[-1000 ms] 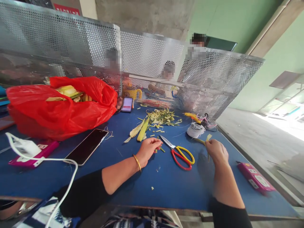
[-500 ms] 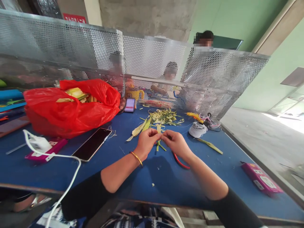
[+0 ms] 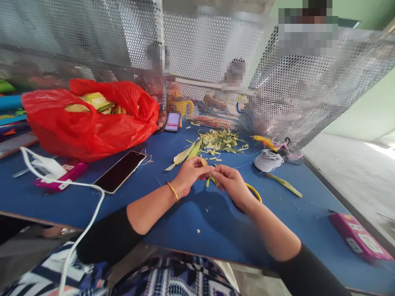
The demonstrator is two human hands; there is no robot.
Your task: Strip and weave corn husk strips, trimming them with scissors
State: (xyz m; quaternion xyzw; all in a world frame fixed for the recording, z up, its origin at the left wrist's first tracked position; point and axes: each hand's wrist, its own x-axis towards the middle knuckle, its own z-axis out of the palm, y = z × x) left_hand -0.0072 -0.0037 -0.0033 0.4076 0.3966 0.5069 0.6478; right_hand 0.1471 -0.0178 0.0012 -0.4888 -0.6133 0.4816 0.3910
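My left hand point(image 3: 193, 174) is closed, pinching a small pale-green piece of corn husk point(image 3: 207, 182) between thumb and fingers. My right hand point(image 3: 230, 181) meets it from the other side, its thumb and fingers closed on the same piece. Most of the piece is hidden by my fingers. Behind my right wrist a curved yellow tool handle point(image 3: 255, 191) shows; whether my hand touches it I cannot tell. Just beyond my hands lie longer husk leaves point(image 3: 183, 156) and a heap of husk scraps point(image 3: 220, 140).
A red plastic bag point(image 3: 92, 135) of husks stands at the left, near a dark phone point(image 3: 120, 172) and white cable point(image 3: 100, 201). A white string spool point(image 3: 268, 161), a husk strip point(image 3: 285, 185) and a purple packet point(image 3: 359, 236) lie right. Behind the perforated screen point(image 3: 212, 45) sit people.
The view has tilted down and closer. The red handle beside my right hand is out of sight, and a yellow one now shows by my wrist. Both hands still pinch the husk.
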